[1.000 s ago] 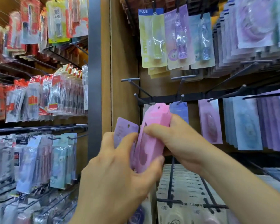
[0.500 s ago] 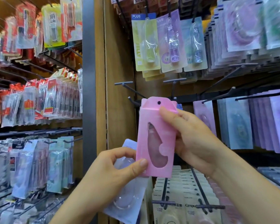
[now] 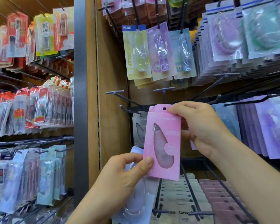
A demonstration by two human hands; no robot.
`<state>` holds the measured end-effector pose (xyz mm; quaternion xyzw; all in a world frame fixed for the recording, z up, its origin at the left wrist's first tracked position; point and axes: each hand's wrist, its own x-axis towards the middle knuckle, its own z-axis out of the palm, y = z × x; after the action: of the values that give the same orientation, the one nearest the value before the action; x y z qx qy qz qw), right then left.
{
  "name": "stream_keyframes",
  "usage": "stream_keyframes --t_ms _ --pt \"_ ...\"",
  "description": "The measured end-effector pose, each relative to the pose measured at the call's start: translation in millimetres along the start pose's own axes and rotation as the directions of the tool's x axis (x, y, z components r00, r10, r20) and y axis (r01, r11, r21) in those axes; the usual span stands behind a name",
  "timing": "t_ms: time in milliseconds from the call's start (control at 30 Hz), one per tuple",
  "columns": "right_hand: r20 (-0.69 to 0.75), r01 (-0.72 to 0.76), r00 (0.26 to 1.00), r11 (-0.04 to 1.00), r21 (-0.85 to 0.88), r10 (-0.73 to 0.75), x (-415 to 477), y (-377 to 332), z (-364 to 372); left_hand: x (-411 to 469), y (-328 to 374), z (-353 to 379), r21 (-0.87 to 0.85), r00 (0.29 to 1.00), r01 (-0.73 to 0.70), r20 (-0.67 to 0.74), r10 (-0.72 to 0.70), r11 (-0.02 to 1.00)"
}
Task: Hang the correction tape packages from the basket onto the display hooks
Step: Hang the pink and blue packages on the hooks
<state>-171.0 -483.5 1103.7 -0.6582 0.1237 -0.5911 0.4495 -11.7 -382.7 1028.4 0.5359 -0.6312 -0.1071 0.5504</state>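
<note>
**Pink package up at the hooks, both hands on it**

Far left there are red packs [image 3: 39, 102] crowding their pegs, then a grey post [image 3: 80, 94]. The left hand [image 3: 120, 180] comes up from below, palm turned away. Its grip is curled round a pale blister package [image 3: 136, 201], and the thumb tip presses the lower left corner of the pink package [image 3: 162, 143]. That one is held upright in front of the display with its window facing the camera. Its hang hole is at the top, just right of a bare hook [image 3: 129, 110] and not on it. The right hand [image 3: 200, 126] reaches in from the lower right, wrist bent, grip pinched tight on the package's top right corner beside the hole. Purple packs [image 3: 273, 126] hang further right.
</note>
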Motion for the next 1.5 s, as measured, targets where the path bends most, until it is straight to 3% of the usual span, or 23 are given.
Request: stream_keyframes --t_ms 333,700,933,1100,1233,1333,1433,1500 --pt "-0.064 0.098 0.992 0.991 -0.087 -0.104 8 -3 -1 5 1 6 -0.037 0.999 -0.001 0.035 0.003 0.999" --pt "0.086 0.078 0.995 0.962 -0.260 -0.057 21 -21 -5 8 2 7 -0.081 1.000 -0.006 0.025 0.008 0.997" --pt "0.170 -0.033 0.984 0.989 -0.146 0.058 29 -25 -10 8 5 8 -0.073 0.996 0.028 0.081 -0.022 0.997" --pt "0.248 0.006 0.967 0.968 -0.251 0.059 33 -32 -16 8 4 10 -0.127 0.990 0.067 0.130 -0.050 0.990" --pt "0.210 -0.008 0.976 0.969 -0.246 0.061 35 -32 -13 8 7 11 -0.165 0.985 0.076 0.163 -0.049 0.983" --pt "0.185 0.078 0.983 0.946 -0.316 -0.019 32 -25 -11 6 9 11 -0.196 0.983 0.092 0.173 -0.058 0.976" --pt "0.152 0.140 0.984 0.921 -0.363 -0.090 30 -12 -10 8 8 10 -0.168 0.988 0.078 0.145 -0.054 0.983" --pt "0.166 0.113 0.984 0.936 -0.334 -0.060 27 -2 -11 9 8 12 -0.131 0.991 0.063 0.127 -0.046 0.989"
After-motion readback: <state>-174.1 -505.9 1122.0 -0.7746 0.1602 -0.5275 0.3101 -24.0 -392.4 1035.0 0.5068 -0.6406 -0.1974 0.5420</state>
